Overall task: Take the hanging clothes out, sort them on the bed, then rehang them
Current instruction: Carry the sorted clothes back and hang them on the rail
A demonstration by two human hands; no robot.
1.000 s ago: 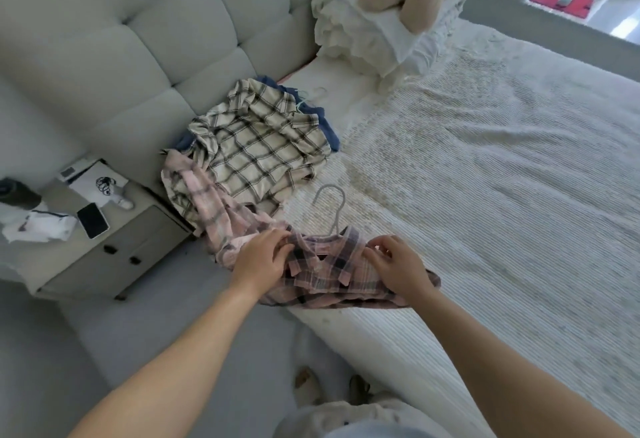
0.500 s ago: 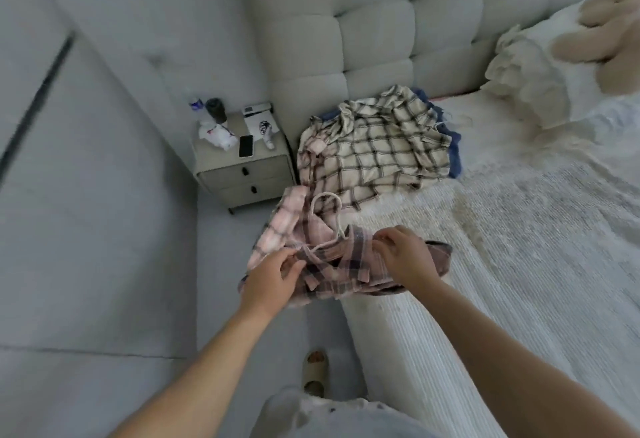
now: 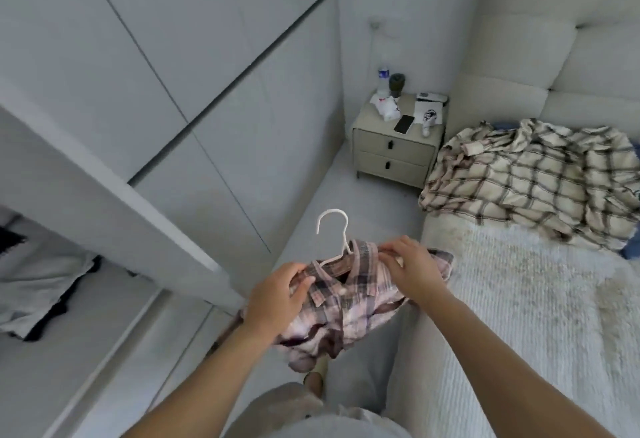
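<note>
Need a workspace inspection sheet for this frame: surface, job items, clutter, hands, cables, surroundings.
Surface: white textured bed, mostly bare near the edge.
Job's things: pink plaid shirt on a white hanger, held over the floor beside the bed; cream plaid shirt heaped on the bed over something blue.
Clutter: nightstand carries a phone, bottle, dark cup, papers.
Hands: left hand and right hand both grip the pink plaid shirt.
Cables: nothing seen.
Surroundings: wardrobe door open at left, garments inside.

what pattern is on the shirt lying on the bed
Cream with a dark windowpane check on the shirt on the bed, seen clearly in the head view.
</note>
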